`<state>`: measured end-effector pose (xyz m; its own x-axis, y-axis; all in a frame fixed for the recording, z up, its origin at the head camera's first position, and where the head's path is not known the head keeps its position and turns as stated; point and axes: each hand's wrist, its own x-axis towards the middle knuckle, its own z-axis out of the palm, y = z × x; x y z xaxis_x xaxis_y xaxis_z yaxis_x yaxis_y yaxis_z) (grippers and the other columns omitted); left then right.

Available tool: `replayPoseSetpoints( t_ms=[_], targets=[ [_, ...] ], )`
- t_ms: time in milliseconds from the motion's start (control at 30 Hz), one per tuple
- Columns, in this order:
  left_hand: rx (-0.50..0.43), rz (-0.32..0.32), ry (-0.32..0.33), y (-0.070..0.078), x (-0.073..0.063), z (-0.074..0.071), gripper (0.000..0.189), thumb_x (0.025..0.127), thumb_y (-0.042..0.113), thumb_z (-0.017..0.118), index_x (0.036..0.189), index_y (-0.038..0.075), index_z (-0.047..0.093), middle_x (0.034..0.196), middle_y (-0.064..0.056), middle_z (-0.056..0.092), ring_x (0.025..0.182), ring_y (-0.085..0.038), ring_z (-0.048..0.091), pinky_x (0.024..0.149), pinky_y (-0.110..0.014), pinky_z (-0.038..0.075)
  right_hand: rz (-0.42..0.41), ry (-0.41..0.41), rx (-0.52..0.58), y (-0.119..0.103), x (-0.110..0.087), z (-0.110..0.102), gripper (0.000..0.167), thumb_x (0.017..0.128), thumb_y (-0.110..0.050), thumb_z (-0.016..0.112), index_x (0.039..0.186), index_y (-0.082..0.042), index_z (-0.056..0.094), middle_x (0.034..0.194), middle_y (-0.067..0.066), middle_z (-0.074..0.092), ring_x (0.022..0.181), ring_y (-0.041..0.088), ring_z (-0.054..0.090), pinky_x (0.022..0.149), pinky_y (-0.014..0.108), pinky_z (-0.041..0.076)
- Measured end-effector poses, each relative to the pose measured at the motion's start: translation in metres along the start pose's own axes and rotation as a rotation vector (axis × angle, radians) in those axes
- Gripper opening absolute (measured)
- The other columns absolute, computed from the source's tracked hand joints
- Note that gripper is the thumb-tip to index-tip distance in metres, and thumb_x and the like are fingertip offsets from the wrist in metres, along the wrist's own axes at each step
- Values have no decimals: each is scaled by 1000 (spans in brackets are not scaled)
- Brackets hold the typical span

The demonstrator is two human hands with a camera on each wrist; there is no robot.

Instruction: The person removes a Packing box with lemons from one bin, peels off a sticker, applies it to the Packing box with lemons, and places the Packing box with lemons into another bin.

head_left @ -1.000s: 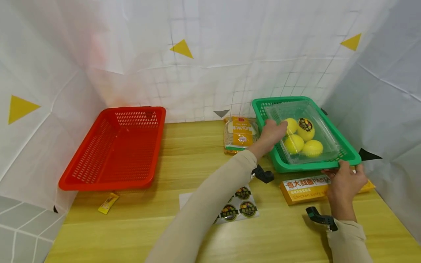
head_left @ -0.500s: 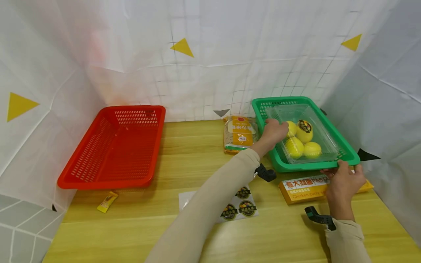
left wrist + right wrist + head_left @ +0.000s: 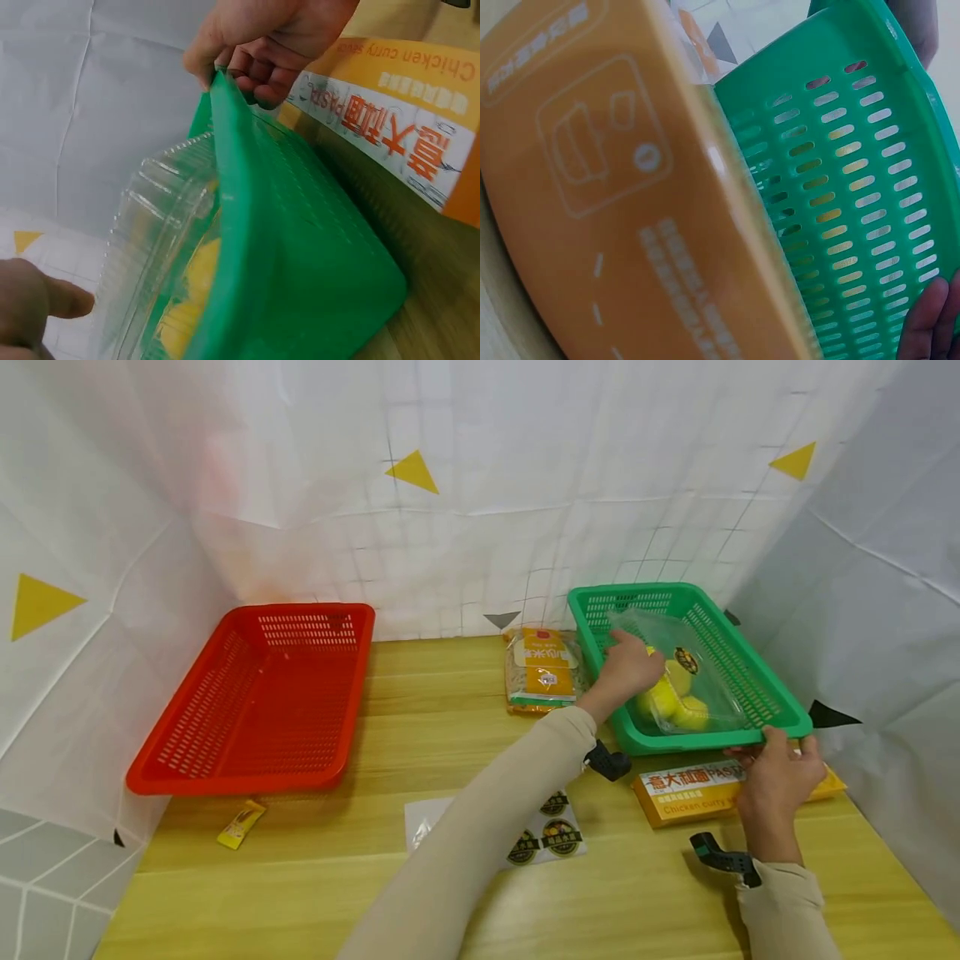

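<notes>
In the head view a clear plastic clamshell box (image 3: 716, 697) lies tilted inside the green basket (image 3: 697, 743), with yellow lemon-like fruits (image 3: 662, 700) bunched toward its near left side. A round dark label (image 3: 686, 660) shows on its lid. My left hand (image 3: 630, 670) is over the basket's left side, at the box's left edge; its thumb (image 3: 69, 298) points straight at the box in the left wrist view, the other fingers mostly hidden. My right hand (image 3: 776, 781) grips the basket's near right rim, thumb on top and fingers curled under.
An orange pasta box (image 3: 682, 795) lies just before the basket. A bag of dry noodles (image 3: 542, 668) is left of it. A sticker sheet (image 3: 558, 835) lies partly under my left forearm. At left are a red basket (image 3: 341, 760) and a small yellow packet (image 3: 242, 824).
The clear box has dropped lower into the green basket and tilted, its fruits sliding toward the near left. My left hand has shifted slightly right and down; my right hand keeps its grip.
</notes>
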<state>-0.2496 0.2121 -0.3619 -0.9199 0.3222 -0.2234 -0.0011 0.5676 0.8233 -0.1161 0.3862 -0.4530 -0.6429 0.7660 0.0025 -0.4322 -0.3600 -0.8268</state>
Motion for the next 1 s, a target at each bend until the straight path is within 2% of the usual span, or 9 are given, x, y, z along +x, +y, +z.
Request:
replayPoseSetpoints(
  t_ms=[100,200,267,333,367,433,700,933,1000],
  targets=[
    [-23,38,-44,-5,2,1,83,107,34,55,166,5,4,54,-4,52,36,-12,22,36,-29,25,-1,-3,16,-1,1,0,35,102,0,60,136,5,57,87,21,69,51,27,65,46,33,57],
    [-46,81,-68,-10,3,0,84,105,33,59,165,1,9,46,1,36,37,-12,20,37,-29,23,-6,-15,23,-3,2,1,35,102,0,60,137,6,56,88,20,68,52,27,65,47,33,57],
    [-79,102,-86,-11,2,-1,58,104,29,59,151,-3,45,48,1,33,39,-12,20,39,-29,24,-3,-16,24,-3,3,1,35,102,-1,60,136,6,55,87,20,69,53,27,65,47,34,57],
    [-109,111,-100,-10,-1,-3,24,103,23,58,112,1,64,52,1,32,42,-12,20,41,-29,25,1,-12,17,-3,2,1,34,102,-1,60,136,6,55,85,19,69,52,27,65,46,34,57],
    [-125,109,-104,-10,-2,-4,16,102,19,58,98,4,61,57,0,34,45,-12,21,43,-30,26,2,-10,15,-3,2,0,34,102,-1,60,136,6,56,84,19,69,51,27,65,46,34,57],
    [-170,107,-127,-10,-4,-6,26,101,12,56,79,9,43,63,-2,34,49,-13,20,47,-31,26,1,-4,7,-1,2,0,34,102,-1,60,135,6,56,82,19,69,50,27,64,46,33,57],
    [-290,89,-142,-12,-6,-15,14,97,5,53,91,9,41,78,-5,35,55,-14,18,54,-32,24,-20,-26,-3,3,1,4,34,102,0,59,136,6,57,84,20,68,50,26,63,45,33,57],
    [-230,86,-134,-12,-8,-23,44,99,17,64,69,13,33,60,1,25,48,-12,19,47,-30,25,2,-32,8,6,4,10,33,102,1,59,135,6,57,79,19,67,49,27,64,45,34,57],
    [-204,89,-119,-11,-11,-26,42,99,21,66,69,11,38,60,1,27,48,-12,22,46,-29,26,12,-35,16,5,5,10,34,102,1,59,136,6,56,79,18,67,50,28,64,45,35,57]
  ],
)
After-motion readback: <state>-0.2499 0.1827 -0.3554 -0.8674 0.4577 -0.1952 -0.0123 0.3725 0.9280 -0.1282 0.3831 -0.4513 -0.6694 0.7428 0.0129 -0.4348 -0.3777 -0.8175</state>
